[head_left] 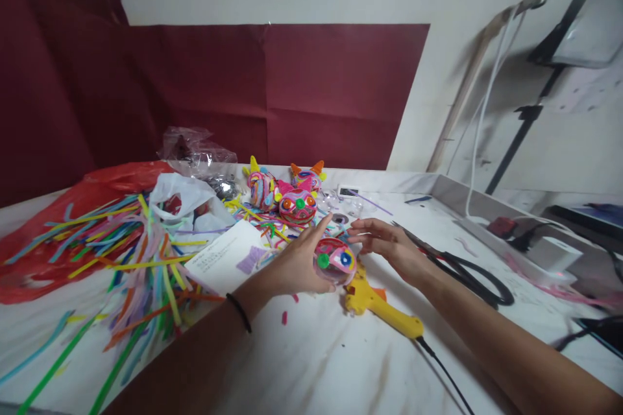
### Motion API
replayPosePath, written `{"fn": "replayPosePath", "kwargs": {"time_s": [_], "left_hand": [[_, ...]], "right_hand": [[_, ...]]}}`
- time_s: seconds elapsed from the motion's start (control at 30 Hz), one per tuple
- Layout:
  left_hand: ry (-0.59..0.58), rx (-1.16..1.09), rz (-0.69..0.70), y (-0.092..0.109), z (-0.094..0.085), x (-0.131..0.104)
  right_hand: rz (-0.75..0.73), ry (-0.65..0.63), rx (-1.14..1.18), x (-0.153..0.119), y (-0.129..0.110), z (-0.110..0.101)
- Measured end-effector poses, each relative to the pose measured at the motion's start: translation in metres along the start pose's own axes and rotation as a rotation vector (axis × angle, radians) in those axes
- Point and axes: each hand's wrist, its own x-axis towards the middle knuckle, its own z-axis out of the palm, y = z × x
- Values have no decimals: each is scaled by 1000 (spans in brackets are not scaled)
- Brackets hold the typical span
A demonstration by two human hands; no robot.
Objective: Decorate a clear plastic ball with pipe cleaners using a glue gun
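A clear round ball [335, 262], partly covered in pink and red pipe cleaner with a green and a blue button-like disc, rests in my left hand [305, 254]. My left thumb and fingers curl round its left side. On the other side my right hand [387, 241] hovers close, its fingers stretched out and slightly bent, with nothing visible in them. Below the ball lies a yellow hot glue gun [379, 308] with a black cord. Beyond my hands sit several finished pipe-cleaner animal heads, one with pink ears and orange eyes [298, 205].
Loose pipe cleaners [146, 272] spread over a red plastic bag [39, 253] on the left. A white card [226, 256] lies beside my left hand. To the right are black-handled scissors [467, 272] and a white charger plug [555, 253]. Clear plastic packaging [195, 150] stands behind.
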Motion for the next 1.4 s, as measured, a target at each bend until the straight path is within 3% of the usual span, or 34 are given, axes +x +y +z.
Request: {"fn": "replayPosePath", "kwargs": {"time_s": [0.13,0.37,0.67,0.8,0.97,1.1,1.2,1.4], "left_hand": [[28,-4,9,1,0,0],[56,-20,-40,-2,2,1],[122,-152,-202,-4,4,1],[172,-251,-184,-4,7,2],[292,-452,-117,-2,9,5],[383,-599,-32,6,7,9],[452,-574,2,8,8,10],[510,-434,-82,15,25,5]], "right_hand": [[-23,-63,-42,-3,-4,-1],[-111,-281,-254,-11,-9,8],[-79,-275,-402,-14,-4,14],[-145,-297,-393,-12,-1,11],[-192,-232,-385,-12,-7,14],[-171,-157,-187,-14,-19,25],[-164,-43,-16,-15,-23,33],[-128,116,146,-14,-27,40]]}}
